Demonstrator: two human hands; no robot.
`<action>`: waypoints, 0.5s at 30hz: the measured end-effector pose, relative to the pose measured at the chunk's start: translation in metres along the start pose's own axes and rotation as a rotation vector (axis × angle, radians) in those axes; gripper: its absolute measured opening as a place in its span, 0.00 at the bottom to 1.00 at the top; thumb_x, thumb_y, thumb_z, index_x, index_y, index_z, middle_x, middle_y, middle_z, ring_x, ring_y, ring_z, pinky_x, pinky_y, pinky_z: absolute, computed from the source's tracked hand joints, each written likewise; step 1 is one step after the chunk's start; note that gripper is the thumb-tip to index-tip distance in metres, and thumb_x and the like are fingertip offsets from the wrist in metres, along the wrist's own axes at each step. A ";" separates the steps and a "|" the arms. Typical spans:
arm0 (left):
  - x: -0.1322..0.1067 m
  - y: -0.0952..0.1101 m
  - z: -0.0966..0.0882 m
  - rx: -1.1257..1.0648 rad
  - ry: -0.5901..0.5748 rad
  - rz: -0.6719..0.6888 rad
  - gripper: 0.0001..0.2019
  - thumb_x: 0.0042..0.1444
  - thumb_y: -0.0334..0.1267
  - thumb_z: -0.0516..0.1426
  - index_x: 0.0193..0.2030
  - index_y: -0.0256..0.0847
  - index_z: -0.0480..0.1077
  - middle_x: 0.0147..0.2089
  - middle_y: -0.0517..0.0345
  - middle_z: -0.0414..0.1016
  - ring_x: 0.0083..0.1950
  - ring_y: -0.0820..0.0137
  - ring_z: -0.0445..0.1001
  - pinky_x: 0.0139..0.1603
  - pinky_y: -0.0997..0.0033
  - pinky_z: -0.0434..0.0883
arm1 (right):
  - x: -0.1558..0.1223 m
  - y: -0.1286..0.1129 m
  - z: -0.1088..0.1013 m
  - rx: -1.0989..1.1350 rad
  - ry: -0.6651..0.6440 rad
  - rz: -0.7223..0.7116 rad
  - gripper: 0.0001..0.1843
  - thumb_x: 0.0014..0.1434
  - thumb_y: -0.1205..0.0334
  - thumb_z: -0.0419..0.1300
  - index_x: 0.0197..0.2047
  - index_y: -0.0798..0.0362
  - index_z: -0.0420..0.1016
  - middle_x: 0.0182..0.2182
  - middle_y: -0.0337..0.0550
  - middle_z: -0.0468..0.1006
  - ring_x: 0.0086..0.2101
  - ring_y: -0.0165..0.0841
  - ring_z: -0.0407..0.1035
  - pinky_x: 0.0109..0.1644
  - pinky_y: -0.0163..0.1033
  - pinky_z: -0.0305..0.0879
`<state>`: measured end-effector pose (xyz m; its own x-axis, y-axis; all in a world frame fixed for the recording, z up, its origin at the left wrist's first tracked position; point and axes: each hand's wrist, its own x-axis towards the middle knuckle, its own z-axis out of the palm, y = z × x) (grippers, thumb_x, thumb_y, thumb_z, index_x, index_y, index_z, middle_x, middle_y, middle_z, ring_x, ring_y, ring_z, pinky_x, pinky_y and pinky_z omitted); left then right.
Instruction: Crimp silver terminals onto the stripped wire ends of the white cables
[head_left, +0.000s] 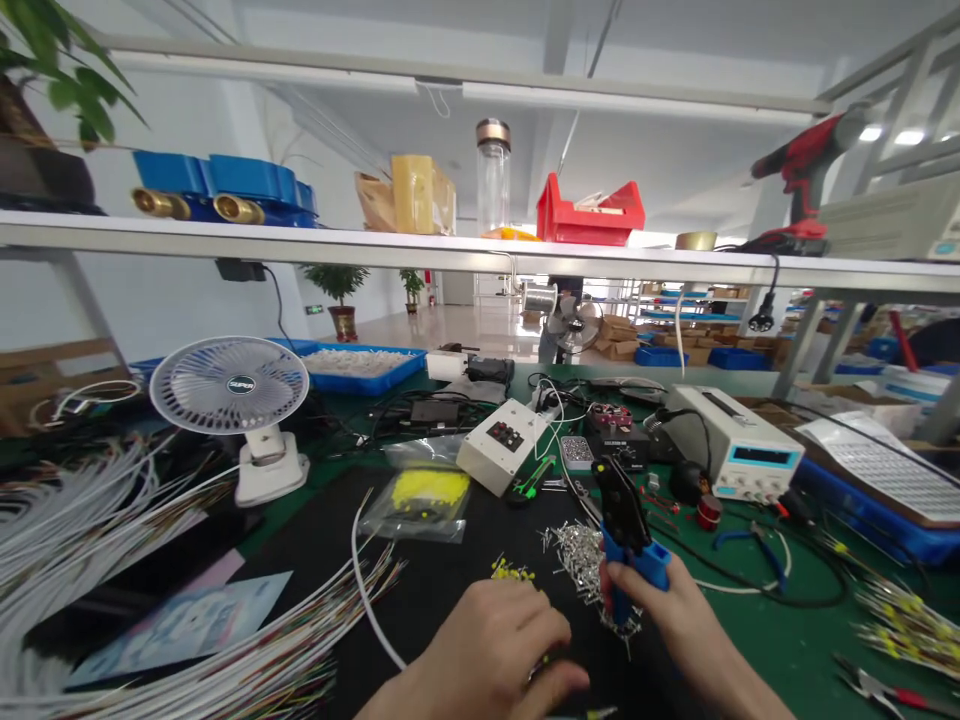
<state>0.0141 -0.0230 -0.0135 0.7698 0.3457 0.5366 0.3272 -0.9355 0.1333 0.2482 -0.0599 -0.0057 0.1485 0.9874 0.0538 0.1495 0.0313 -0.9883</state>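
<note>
My right hand (660, 595) is wrapped round the blue handles of a crimping tool (626, 520), whose black head points up and away. My left hand (499, 645) is closed, thumb towards curled fingers; a small dark and yellowish bit shows between them, too hidden to name. A white cable (365, 590) curves down and disappears behind that hand. Just beyond it lies a small pile of yellow terminals (511, 570) on the black mat (322, 540). Loose silver terminals (577, 560) are heaped beside the crimping tool. Farther back is a clear bag of yellow pieces (427, 492).
Bundles of white cables (247, 650) cover the left side, near a white fan (240, 390). A grey box (502, 445) and a power supply (731, 445) stand behind. Pliers (870, 685) and yellow-tipped wires (911, 625) lie right. A shelf (450, 245) spans above.
</note>
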 end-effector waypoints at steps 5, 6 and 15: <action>-0.001 -0.002 0.008 0.040 -0.294 0.137 0.18 0.58 0.55 0.64 0.37 0.42 0.69 0.33 0.59 0.77 0.36 0.65 0.73 0.31 0.64 0.62 | 0.002 0.001 0.001 0.215 -0.023 0.134 0.22 0.55 0.44 0.69 0.41 0.53 0.71 0.32 0.42 0.79 0.34 0.40 0.74 0.41 0.44 0.70; -0.001 -0.002 0.007 0.041 -0.339 0.136 0.18 0.57 0.54 0.65 0.37 0.42 0.69 0.34 0.59 0.77 0.38 0.64 0.73 0.33 0.63 0.64 | 0.003 0.001 0.001 0.231 -0.030 0.134 0.22 0.55 0.45 0.69 0.42 0.53 0.71 0.33 0.42 0.79 0.34 0.39 0.75 0.42 0.44 0.71; -0.004 0.013 0.009 -0.023 -0.446 -0.023 0.06 0.67 0.41 0.56 0.39 0.43 0.69 0.39 0.59 0.77 0.44 0.65 0.73 0.47 0.62 0.69 | 0.006 0.001 -0.005 0.183 -0.073 0.218 0.24 0.60 0.39 0.64 0.40 0.56 0.75 0.36 0.49 0.81 0.35 0.39 0.75 0.41 0.44 0.71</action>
<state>0.0201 -0.0355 -0.0211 0.9253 0.3590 0.1225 0.3383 -0.9270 0.1618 0.2539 -0.0550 -0.0061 0.0865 0.9823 -0.1661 -0.0580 -0.1615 -0.9852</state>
